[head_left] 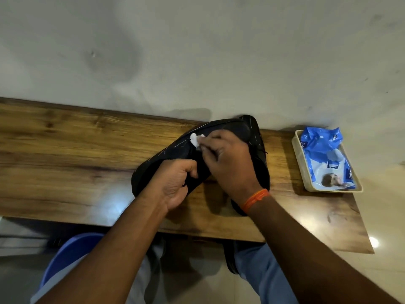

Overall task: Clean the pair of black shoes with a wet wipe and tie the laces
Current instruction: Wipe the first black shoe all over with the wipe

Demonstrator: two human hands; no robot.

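Observation:
A black shoe [173,150] is tipped on its side above the wooden table [65,154], its sole edge facing up and left. My left hand [177,183] grips the shoe at its opening, fingers curled round the upper. My right hand [228,159] pinches a small white wet wipe [196,140] and presses it against the shoe's side near the sole. The second black shoe [259,154] lies on the table behind and under my right hand, largely hidden. No laces show clearly.
A beige tray [299,163] at the table's right end holds a blue and white wet wipe pack [324,154]. A grey wall rises right behind the table. A blue stool [70,253] and my legs are below the front edge.

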